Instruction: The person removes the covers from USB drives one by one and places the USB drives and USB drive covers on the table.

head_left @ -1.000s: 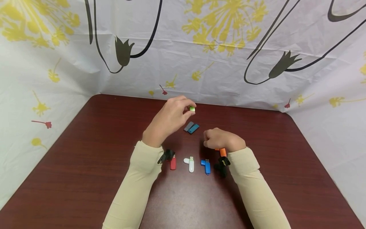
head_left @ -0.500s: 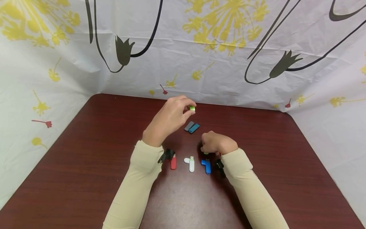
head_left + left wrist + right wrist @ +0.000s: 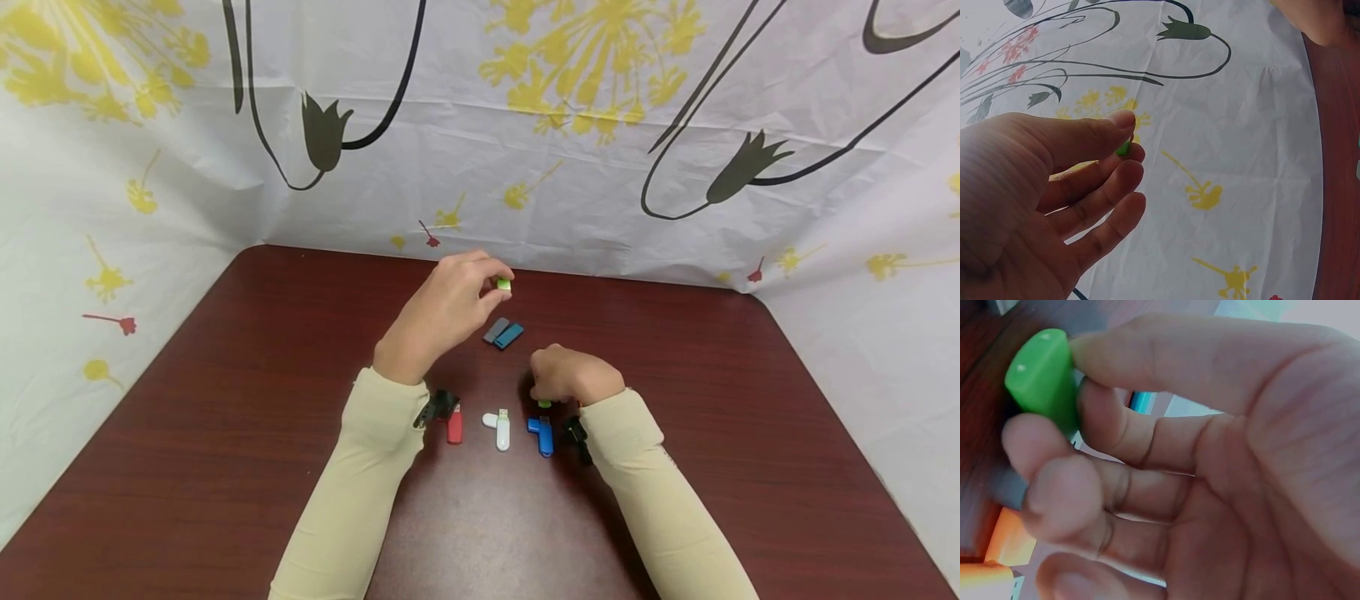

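My left hand (image 3: 448, 307) is raised over the far part of the table, and its thumb and forefinger pinch a small green cap (image 3: 1124, 149). The other fingers are loosely bent below it in the left wrist view. Lower and to the right, my right hand (image 3: 574, 375) grips a green USB flash drive (image 3: 1044, 378) between thumb and fingers. Its rounded end sticks out past the fingertips; the rest is hidden by them. From the head view only a bit of green shows under that hand, just above a blue USB flash drive (image 3: 545, 437) on the table.
Nearest me lie a white USB flash drive (image 3: 502, 431) with its cap and a red one (image 3: 454, 426). Grey (image 3: 496, 330) and teal (image 3: 509, 336) pieces lie between the hands. Orange pieces (image 3: 1013, 537) lie beneath the right hand. Patterned cloth (image 3: 480, 200) borders the table.
My right hand has moved a little left and toward me, and the green flash drive in it now shows below its fingers. My left hand has stayed in place with the cap.
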Demonstrator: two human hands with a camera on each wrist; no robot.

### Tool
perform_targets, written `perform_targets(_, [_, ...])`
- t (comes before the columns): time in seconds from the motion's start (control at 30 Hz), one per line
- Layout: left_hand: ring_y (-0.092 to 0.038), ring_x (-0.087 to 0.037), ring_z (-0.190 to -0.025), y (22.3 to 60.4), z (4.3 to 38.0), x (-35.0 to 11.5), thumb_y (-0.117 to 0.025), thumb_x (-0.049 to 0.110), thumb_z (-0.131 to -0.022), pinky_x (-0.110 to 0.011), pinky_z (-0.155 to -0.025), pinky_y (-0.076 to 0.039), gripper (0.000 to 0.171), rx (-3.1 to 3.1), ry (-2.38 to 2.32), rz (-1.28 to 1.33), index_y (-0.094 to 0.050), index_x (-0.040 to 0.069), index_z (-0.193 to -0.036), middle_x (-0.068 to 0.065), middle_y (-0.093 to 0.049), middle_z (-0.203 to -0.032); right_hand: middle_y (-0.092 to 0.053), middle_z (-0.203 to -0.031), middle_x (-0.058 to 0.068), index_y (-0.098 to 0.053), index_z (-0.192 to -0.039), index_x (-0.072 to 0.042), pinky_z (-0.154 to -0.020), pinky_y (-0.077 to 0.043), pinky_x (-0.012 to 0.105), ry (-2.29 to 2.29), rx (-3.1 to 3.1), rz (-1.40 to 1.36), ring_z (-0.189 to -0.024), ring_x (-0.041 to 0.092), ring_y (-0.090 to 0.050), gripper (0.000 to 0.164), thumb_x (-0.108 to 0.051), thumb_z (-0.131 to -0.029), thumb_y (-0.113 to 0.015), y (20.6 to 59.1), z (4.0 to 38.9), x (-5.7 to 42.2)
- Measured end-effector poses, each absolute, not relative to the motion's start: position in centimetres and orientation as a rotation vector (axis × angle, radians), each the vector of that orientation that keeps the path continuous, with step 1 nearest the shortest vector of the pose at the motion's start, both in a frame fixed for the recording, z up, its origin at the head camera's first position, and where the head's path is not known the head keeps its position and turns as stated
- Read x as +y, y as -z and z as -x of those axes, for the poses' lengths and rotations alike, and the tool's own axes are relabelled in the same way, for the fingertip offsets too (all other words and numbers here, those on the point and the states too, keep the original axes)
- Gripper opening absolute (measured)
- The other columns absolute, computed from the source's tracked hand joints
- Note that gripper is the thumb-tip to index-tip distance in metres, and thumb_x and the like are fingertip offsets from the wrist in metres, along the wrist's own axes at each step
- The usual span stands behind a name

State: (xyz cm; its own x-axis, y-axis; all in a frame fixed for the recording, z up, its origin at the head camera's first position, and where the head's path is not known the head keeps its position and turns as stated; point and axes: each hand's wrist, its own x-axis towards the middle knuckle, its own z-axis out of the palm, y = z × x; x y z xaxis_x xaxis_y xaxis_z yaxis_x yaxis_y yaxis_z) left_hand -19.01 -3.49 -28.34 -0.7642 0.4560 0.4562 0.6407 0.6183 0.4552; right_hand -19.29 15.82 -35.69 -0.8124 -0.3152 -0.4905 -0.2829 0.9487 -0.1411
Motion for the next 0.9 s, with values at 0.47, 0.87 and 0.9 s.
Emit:
perform_targets(0.47, [-0.055,-0.009,-0.082,28.4,19.1,-3.0,-0.068,0.021,-0.090,-0.029,-0.073,-0.056,0.021,-2.577,0.874,0.882,-0.072,0.011,-0.108,-0.002,-0.068,-0.102,-0.034,-0.049,-0.004,-0.046,-0.056,-0.014,-0.048,-0.034,0.026,0.248,2.579,0.527,-0.042,0.010,-0.034,0.035,-0.011,-0.089,-0.058,33.3,19.2,17.7])
perform_targets(0.87, [-0.052,-0.013,-0.086,30.1,19.7,-1.6,-0.065,0.025,-0.092,-0.030,-0.076,-0.055,0.022,-2.804,0.827,0.886,-0.068,0.017,-0.112,-0.001,-0.061,-0.102,-0.067,-0.074,0.010,-0.062,-0.088,-0.008,-0.055,-0.047,0.031,0.386,2.730,0.544,-0.057,0.015,-0.057,0.016,-0.023,-0.094,-0.059,30.7,19.0,20.1])
perform_targets(0.9, [-0.053,-0.013,-0.086,30.3,19.7,-1.4,-0.065,0.025,-0.092,-0.030,-0.077,-0.055,0.022,-2.825,0.822,0.888,-0.068,0.017,-0.112,-0.002,-0.061,-0.103,-0.066,-0.074,0.010,-0.062,-0.089,-0.008,-0.055,-0.047,0.032,0.390,2.741,0.551,-0.057,0.015,-0.057,0.016,-0.022,-0.094,-0.059,30.5,19.0,20.2])
